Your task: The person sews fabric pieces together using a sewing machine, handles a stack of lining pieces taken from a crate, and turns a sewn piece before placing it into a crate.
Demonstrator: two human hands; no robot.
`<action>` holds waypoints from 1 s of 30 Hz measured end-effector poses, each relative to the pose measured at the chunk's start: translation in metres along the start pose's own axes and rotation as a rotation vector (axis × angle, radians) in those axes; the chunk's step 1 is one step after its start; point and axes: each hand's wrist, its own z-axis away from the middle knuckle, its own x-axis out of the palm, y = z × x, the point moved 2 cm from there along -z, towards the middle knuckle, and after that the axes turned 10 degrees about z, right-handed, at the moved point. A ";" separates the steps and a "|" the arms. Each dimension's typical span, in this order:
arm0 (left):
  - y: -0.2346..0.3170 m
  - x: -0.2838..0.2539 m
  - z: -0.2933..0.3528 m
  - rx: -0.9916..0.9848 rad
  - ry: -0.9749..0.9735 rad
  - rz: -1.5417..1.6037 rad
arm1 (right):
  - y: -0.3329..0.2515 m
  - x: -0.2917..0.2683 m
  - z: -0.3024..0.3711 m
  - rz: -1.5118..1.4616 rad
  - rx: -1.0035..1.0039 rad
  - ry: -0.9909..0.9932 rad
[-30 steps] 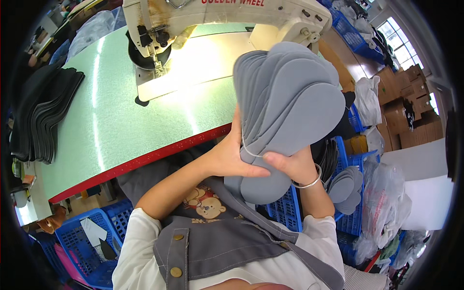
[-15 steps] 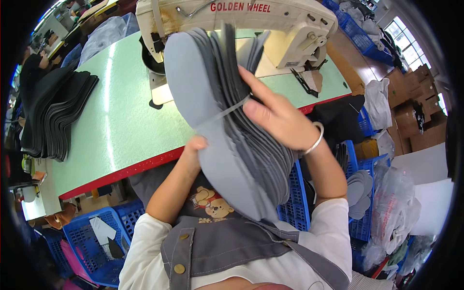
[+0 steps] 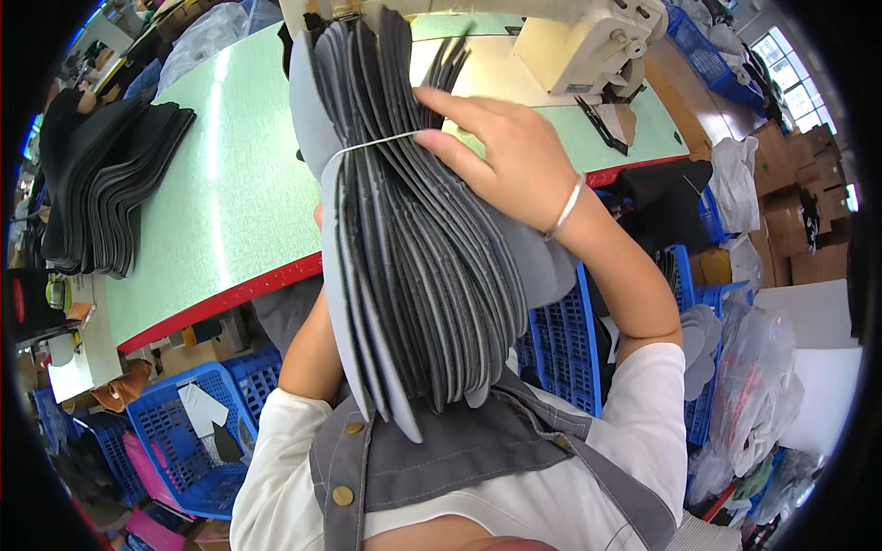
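Note:
A thick bundle of grey and black insoles (image 3: pixel 413 275) is held up in front of my chest, its layered edges facing me. A thin white elastic band (image 3: pixel 377 142) circles its narrow middle. My right hand (image 3: pixel 510 151) grips the bundle's right side, with the thumb tip at the band and the fingers reaching over the insoles above it. Only a bit of my left hand (image 3: pixel 319 217) shows at the bundle's left edge. The rest of that hand is hidden behind the insoles, where it supports them.
A green-topped table (image 3: pixel 248 174) with a red edge carries a cream sewing machine (image 3: pixel 588 46), dark tweezers-like snips (image 3: pixel 602 126) and a stack of black insoles (image 3: pixel 110 193). Blue crates (image 3: pixel 193 441) stand below at both sides. Plastic bags (image 3: pixel 758 386) hang at right.
The bundle has turned so its layered edges face me rather than its flat grey side. My right hand has moved up and slightly left with it; my left hand has gone mostly behind it.

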 end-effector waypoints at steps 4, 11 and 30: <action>0.008 -0.007 0.002 0.055 0.084 0.018 | -0.001 0.003 -0.002 0.036 -0.283 0.277; 0.027 -0.007 0.007 -0.223 -0.297 0.371 | -0.003 -0.004 -0.007 -0.282 -0.359 0.121; 0.049 0.032 0.025 -0.520 -0.264 -0.127 | 0.102 0.008 -0.034 -1.742 0.422 0.118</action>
